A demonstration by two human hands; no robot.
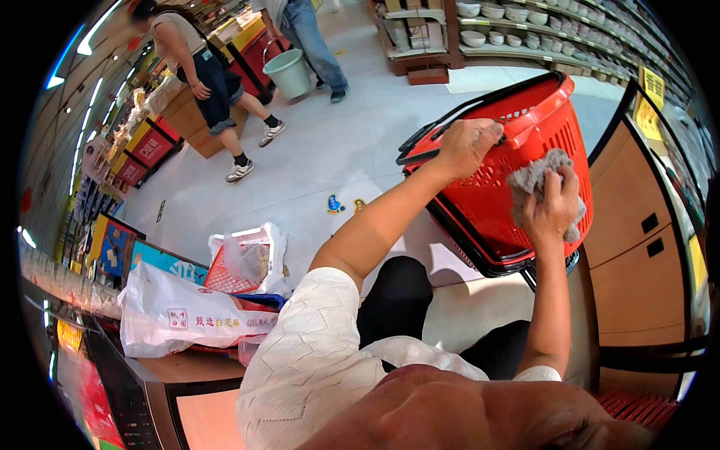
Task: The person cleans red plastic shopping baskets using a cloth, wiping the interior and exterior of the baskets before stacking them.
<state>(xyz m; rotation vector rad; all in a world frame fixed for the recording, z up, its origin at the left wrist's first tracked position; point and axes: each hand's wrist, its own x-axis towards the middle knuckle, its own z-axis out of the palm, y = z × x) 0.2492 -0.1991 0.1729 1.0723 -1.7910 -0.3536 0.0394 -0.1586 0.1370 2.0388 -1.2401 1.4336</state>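
Observation:
A red plastic shopping basket [495, 197] with black handles is tilted in front of me at the right, above the floor or on other baskets; its support is partly hidden. My left hand [469, 147] grips its rim near a handle joint, fingers bent over the edge. A grey fluffy cloth [537, 174] is bunched under my right hand [551, 208], pressed against the perforated side of the basket. Black handle bars hang along its left and lower edges.
A wooden cabinet [630, 225] stands close at the right. At left, a white plastic bag [185, 318] lies on a counter beside a white-and-red crate [273, 247]. Two people walk at upper left, one carrying a pale bucket [288, 73]. Bowl shelves [506, 52] stand beyond.

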